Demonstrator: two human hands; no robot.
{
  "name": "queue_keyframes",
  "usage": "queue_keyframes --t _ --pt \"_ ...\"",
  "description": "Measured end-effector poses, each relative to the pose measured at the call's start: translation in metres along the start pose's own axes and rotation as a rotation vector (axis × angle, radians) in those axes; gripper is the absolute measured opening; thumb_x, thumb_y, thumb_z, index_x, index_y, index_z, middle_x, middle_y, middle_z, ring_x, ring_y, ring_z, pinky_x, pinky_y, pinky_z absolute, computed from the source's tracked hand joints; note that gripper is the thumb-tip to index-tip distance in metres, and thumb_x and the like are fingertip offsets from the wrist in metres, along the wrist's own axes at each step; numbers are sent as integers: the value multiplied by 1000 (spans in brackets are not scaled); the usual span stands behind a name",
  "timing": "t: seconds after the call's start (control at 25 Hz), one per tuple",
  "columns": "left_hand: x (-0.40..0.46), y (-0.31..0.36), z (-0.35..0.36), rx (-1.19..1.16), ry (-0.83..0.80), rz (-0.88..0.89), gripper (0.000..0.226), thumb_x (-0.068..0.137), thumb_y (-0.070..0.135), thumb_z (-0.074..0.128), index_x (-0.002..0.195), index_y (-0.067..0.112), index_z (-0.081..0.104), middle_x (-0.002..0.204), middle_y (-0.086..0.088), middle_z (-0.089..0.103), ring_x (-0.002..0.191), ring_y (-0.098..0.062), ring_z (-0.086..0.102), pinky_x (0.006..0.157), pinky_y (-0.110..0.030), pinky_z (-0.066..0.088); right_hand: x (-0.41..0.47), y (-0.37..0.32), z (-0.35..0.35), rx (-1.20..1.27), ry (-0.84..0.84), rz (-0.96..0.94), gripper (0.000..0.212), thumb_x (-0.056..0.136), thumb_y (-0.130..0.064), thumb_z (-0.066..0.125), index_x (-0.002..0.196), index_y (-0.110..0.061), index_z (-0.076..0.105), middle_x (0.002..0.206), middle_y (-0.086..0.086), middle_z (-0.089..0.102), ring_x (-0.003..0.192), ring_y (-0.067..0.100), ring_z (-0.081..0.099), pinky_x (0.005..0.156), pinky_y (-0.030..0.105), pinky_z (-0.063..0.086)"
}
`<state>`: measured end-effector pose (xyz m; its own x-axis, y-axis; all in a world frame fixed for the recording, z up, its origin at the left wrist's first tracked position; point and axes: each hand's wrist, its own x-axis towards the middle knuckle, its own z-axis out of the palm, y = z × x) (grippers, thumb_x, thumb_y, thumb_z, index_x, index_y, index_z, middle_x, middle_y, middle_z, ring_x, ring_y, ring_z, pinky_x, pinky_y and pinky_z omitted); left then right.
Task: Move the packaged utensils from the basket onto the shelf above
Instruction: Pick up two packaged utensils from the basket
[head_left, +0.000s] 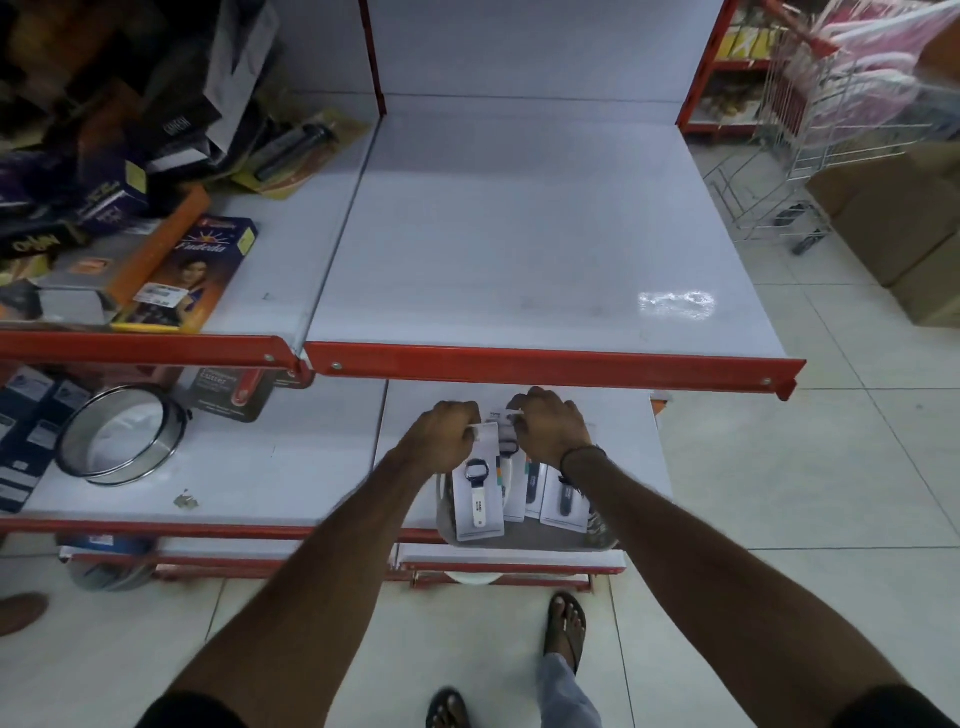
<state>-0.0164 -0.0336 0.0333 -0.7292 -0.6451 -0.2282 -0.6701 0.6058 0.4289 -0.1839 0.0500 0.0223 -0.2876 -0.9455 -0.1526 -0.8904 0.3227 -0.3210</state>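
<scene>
A grey basket (524, 538) rests on the lower white shelf and holds several carded utensil packs standing on edge. My left hand (447, 431) grips the top of the leftmost pack (478, 499), a white card with a white-handled, dark-headed utensil. Just to its right, my right hand (550, 426) pinches the top edge of another pack (511, 441). More packs (563, 499) with dark handles lean against the basket's right side. The white shelf above (545, 249), edged with a red lip, is bare.
To the left, the upper shelf carries a pile of dark and orange boxes (130, 244). A round metal sieve (122, 434) lies on the lower left shelf. A wire trolley (810, 145) and cardboard boxes (904, 228) stand on the tiled floor at right.
</scene>
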Motion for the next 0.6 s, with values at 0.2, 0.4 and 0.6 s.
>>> queue_keyframes --t 0.2,0.4,0.6 --pt "-57 18 -30 0 76 130 19 101 7 50 118 10 57 117 -18 71 94 -32 68 84 -42 61 -47 -15 -28 92 61 -24 28 93 -17 46 118 -17 56 119 13 68 104 37 63 82 39 51" --pt "-110 44 -90 -17 432 306 28 99 6 50 126 10 59 124 -13 69 108 -28 65 92 -37 54 -101 -35 -85 -3 397 -202 26 92 -14 47 115 -17 58 108 5 71 97 29 61 80 37 45" --pt "-109 72 -168 -122 613 414 22 98 2 45 112 9 60 105 -9 69 93 -22 59 81 -32 46 -128 -57 -165 58 663 -291 22 89 -16 45 105 -15 60 80 -4 58 71 13 42 67 31 38"
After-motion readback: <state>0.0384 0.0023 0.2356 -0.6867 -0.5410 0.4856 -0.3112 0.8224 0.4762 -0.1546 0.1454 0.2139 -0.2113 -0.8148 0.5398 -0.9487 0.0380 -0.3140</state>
